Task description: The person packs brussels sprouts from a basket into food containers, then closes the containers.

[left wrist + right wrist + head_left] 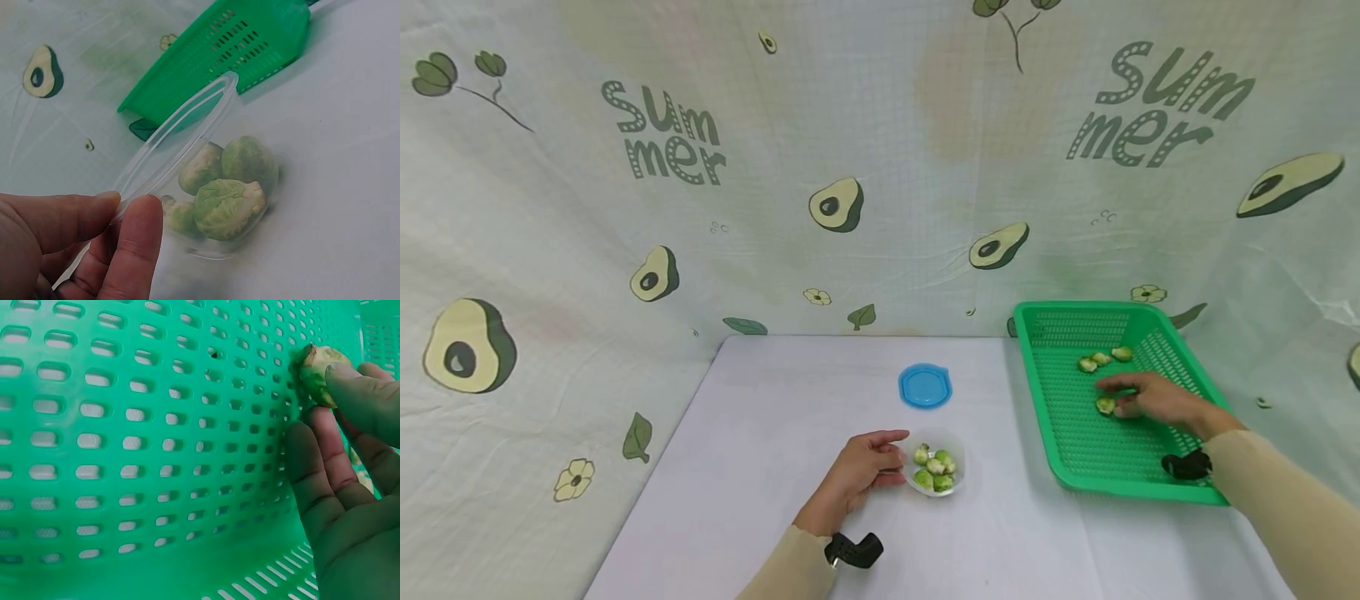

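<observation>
My left hand (868, 467) pinches the rim of a clear round plastic container (957, 471) between thumb and fingers. Several Brussels sprouts (231, 209) lie inside it. In the head view my right hand (1165, 402) is inside the green basket (1060, 475), around one Brussels sprout (1105, 405) on its floor. The right wrist view shows the thumb (365, 397) overlapping this sprout, with the other fingers loosely extended nearby. Farther back in the basket sit three more sprouts (1100, 358).
A blue round lid (926, 386) lies on the white table (790, 400) behind the container. The basket's raised walls stand at the table's right side. A printed cloth (895, 275) hangs behind the table and at both sides.
</observation>
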{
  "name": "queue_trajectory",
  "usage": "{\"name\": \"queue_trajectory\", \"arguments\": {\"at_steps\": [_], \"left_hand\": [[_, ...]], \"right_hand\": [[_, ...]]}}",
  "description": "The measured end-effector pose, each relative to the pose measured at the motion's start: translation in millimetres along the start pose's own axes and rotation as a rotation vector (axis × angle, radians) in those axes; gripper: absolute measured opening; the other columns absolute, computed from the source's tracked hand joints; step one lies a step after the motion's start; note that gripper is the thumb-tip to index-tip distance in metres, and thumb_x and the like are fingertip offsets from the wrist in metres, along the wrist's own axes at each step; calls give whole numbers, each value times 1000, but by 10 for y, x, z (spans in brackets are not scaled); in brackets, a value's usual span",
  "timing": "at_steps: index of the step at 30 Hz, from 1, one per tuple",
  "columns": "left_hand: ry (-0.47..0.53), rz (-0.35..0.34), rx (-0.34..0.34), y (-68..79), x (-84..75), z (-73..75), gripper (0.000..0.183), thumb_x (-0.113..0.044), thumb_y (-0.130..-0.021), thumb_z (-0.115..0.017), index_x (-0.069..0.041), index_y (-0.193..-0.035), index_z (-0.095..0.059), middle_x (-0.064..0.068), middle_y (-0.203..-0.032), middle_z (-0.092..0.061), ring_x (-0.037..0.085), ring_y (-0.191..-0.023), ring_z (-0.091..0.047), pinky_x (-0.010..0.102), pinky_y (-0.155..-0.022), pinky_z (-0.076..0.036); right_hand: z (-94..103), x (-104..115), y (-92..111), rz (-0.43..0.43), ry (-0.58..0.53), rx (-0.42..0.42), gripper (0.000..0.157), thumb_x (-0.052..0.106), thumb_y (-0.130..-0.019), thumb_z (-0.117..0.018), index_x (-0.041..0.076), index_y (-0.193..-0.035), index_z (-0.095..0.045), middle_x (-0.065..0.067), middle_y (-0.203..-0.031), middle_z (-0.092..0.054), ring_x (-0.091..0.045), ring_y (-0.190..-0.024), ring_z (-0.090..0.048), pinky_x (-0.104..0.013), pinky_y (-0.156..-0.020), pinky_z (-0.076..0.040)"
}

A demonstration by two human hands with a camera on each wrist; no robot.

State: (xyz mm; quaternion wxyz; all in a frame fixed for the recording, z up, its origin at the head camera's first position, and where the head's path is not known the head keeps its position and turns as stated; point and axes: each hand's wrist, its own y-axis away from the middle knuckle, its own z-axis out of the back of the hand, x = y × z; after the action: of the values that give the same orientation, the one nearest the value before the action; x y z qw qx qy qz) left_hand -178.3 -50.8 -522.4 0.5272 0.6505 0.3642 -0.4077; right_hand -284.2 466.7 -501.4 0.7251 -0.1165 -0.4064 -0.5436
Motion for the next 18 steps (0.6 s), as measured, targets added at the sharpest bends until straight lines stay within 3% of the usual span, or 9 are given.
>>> {"name": "queue_trajectory", "arguments": {"at_steps": [5,14,18], "left_hand": [[0,-8,4,0,-3,-3,47,6,-94,-70,-1,-141,-66,3,-92,-61,14,-77,-67,28,-72,-66],[6,-7,-1,22,-16,-12,47,6,-95,-70,0,-141,-65,3,-94,-61,14,-77,-66,29,-73,-66],[5,-6,-3,28,-11,-11,47,5,-95,-70,0,-141,-66,3,-94,-60,14,-77,-66,29,-73,-66]], "right_hand": [[-8,27,-17,5,56,-7,50,10,-99,-71,-9,-143,-58,-34,-140,-59,-52,-129,-57,-40,-93,-57],[-65,103,-57,34,101,-60,41,9,-94,-76,-9,-130,-65,-21,-122,-68,-31,-112,-63,-33,-84,-55],[-84,131,-73,33,86,-86,45,13,-97,-75,-9,-134,-62,-22,-124,-67,-28,-111,-63,-31,-82,-56]]}}
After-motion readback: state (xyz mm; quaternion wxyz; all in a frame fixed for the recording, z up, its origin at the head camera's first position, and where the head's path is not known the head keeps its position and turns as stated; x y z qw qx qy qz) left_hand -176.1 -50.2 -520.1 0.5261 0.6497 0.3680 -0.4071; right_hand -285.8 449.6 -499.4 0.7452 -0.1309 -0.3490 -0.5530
